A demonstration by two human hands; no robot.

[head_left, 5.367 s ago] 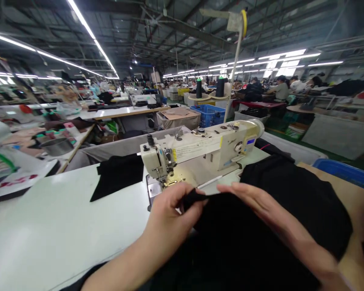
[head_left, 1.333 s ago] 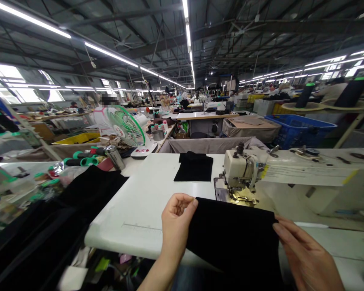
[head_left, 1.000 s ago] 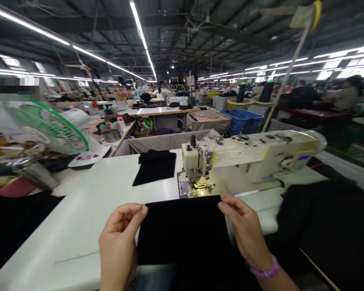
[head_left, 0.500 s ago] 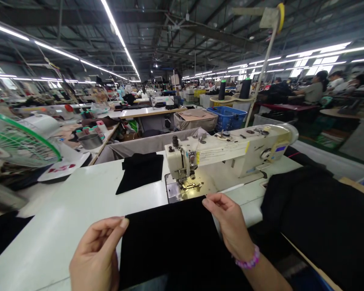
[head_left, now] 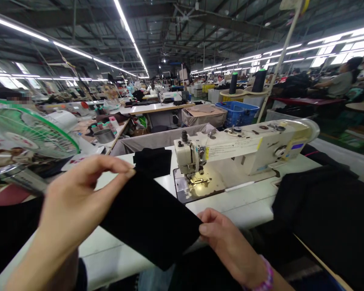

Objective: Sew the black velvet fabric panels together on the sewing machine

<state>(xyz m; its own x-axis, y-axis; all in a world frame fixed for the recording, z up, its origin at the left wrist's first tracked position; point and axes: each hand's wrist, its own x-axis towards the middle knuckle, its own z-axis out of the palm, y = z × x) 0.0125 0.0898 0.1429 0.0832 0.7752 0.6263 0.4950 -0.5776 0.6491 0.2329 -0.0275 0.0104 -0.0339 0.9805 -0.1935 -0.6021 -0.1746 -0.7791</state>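
Observation:
A black fabric piece (head_left: 151,218) is stretched between my two hands above the near edge of the white table (head_left: 245,202). My left hand (head_left: 79,198) is raised at the left and pinches the piece's upper corner. My right hand (head_left: 221,238), with a pink bead bracelet at the wrist, pinches its lower right corner. The cream sewing machine (head_left: 239,151) stands behind, its lit needle plate (head_left: 200,182) bare. A second small black piece (head_left: 153,161) lies on the table left of the machine head.
A heap of black fabric (head_left: 321,214) lies at the right. A green-guarded fan (head_left: 27,129) stands at the left, with more black cloth (head_left: 9,234) below it. Thread cones, a blue crate (head_left: 238,113) and other workstations with people fill the hall behind.
My left hand has lifted its corner up and to the left, so the piece now hangs slanted off the table. My right hand has dropped back toward me, away from the needle plate.

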